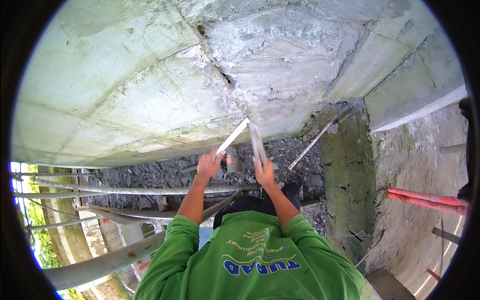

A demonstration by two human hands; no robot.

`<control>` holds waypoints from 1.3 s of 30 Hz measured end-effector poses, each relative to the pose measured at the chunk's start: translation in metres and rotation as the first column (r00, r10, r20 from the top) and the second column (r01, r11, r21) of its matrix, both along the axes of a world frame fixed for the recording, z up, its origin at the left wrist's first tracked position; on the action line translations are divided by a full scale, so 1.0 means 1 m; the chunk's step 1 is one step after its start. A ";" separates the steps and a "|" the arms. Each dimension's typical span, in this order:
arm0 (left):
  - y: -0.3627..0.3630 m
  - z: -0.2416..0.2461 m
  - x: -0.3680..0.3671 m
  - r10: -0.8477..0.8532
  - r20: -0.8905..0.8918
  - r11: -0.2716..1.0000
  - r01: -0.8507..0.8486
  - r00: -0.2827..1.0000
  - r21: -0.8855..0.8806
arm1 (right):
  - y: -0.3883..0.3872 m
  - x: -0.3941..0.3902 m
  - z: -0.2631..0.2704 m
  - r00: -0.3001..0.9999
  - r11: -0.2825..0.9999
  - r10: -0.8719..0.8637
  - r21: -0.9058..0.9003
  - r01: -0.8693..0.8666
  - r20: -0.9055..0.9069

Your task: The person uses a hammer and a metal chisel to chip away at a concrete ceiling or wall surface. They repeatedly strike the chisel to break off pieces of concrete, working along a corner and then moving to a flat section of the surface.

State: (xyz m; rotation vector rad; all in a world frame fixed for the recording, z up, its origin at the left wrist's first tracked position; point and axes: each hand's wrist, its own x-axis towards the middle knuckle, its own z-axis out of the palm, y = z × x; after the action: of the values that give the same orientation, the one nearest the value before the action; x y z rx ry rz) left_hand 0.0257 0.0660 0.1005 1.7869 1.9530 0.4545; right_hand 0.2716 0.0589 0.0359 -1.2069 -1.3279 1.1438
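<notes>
My left hand (209, 165) is closed around a straight white strip (233, 135). The far end of that strip is close to the lower edge of the grey concrete wall (157, 93). In my right hand (265, 173) is a long, narrow grey tool (257, 142), blurred by motion, so its exact kind cannot be made out. The tips of the strip and the tool come close together, in front of a rough, freshly smeared-looking patch (281, 67) on the wall. A dark crack (225, 77) runs down the patch's left side.
Below the wall lies rubble (180, 170). Metal scaffold pipes (150, 190) cross on the left, with a thicker pipe (112, 258) nearer me. A thin rod (311, 144) slants at right, beside a mossy concrete column (348, 180). Red pipes (427, 200) jut in farther right.
</notes>
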 end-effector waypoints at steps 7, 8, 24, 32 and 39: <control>-0.009 -0.004 -0.002 0.031 -0.013 0.999 -0.031 0.999 0.023 | -0.027 0.016 0.029 0.997 0.986 0.065 0.159 -0.059 -0.032; -0.001 0.001 0.005 0.002 -0.014 0.999 -0.001 1.000 0.034 | -0.017 0.010 -0.008 1.000 0.994 -0.005 0.109 0.007 -0.019; -0.022 0.006 0.038 0.134 0.205 0.991 -0.133 0.970 -0.018 | 0.019 -0.005 0.029 0.995 0.930 0.029 -0.363 -0.062 -0.096; -0.023 -0.007 0.054 0.208 0.214 0.978 -0.208 0.954 -0.024 | -0.006 0.004 0.055 0.995 0.999 -0.032 -0.005 0.032 -0.093; -0.023 -0.022 0.058 0.248 0.199 0.962 -0.217 0.948 -0.168 | 0.029 0.028 0.074 0.954 0.756 -0.061 -0.638 -0.147 -0.292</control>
State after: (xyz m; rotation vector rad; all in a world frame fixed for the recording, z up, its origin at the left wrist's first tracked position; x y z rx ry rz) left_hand 0.0833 0.0431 0.0782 1.3618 1.9929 0.5473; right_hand 0.2995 0.0883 0.1100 -1.4144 -0.7264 1.8424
